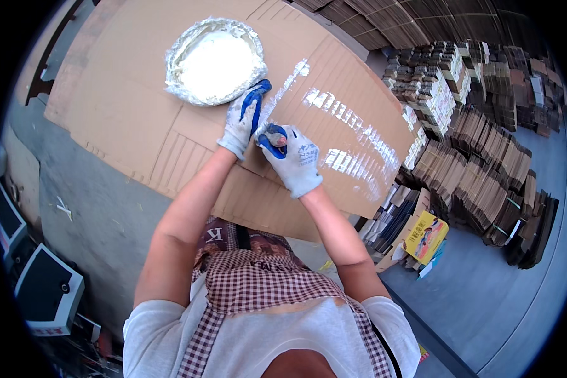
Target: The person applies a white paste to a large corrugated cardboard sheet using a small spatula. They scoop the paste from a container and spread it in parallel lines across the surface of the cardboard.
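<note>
At the centre of the view lay a large flattened cardboard sheet point(170, 120), spread over a work surface. Glue streaks point(353, 135), white and wet-looking, ran across the sheet from about 12 o'clock of the hands down toward 3 o'clock.

Right hand point(291, 160): gloved, white with blue fingertips, closed around a small applicator point(277, 135), seemingly a brush; its working end could not be made out.

Left hand point(244, 120): gloved likewise, fingers extended and nearly flat, pressed on the sheet just beside the right hand, at its 10 o'clock, holding nothing.

Bowl of white paste point(214, 60): foil-lined, resting on the sheet at 11 o'clock of the hands, touching or almost touching the left fingertips.

Judgement on method: an even coat would call for the flat hand to pin the sheet while strokes follow the flap edge, reloading from the bowl before streaks thin.

Outward: stacks of folded cardboard point(479, 126) at 2 to 3 o'clock, well apart; a yellow printed box point(427, 234) at 4 o'clock; grey floor point(101, 214) at 8 o'clock.
</note>
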`<state>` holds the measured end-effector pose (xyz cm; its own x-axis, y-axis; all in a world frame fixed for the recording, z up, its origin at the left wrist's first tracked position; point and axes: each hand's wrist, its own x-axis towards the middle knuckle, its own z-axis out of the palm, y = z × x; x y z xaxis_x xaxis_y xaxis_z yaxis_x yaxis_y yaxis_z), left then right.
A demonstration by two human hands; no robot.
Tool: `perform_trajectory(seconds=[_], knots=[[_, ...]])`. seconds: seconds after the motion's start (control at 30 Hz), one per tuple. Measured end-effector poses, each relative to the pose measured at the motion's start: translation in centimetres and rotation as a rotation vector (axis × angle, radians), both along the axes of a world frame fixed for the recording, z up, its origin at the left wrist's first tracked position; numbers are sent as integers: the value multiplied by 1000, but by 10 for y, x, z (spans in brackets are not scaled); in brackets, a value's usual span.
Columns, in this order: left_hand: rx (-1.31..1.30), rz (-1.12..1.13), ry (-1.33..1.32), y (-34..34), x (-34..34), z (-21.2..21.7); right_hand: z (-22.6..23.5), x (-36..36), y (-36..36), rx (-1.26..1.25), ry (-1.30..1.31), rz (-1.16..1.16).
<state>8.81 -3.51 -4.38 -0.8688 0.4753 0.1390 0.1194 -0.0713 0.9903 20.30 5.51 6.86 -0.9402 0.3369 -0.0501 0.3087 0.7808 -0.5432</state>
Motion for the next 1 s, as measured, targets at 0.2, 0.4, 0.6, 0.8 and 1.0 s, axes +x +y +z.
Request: perform_trajectory(seconds=[0.2, 0.4, 0.6, 0.8, 1.0], knots=[[0, 8, 2, 0, -1, -4, 8, 9, 5, 55, -46, -59], [-54, 11, 75, 1, 0, -6, 5, 58, 39, 203, -258, -227], [-49, 51, 61, 4, 2, -10, 12, 94, 59, 80, -190, -412], [-124, 28, 133, 12, 6, 0, -15, 92, 32, 322, -88, -103], [-178, 7, 142, 6, 3, -1, -33, 163, 105, 383, -228, -440]])
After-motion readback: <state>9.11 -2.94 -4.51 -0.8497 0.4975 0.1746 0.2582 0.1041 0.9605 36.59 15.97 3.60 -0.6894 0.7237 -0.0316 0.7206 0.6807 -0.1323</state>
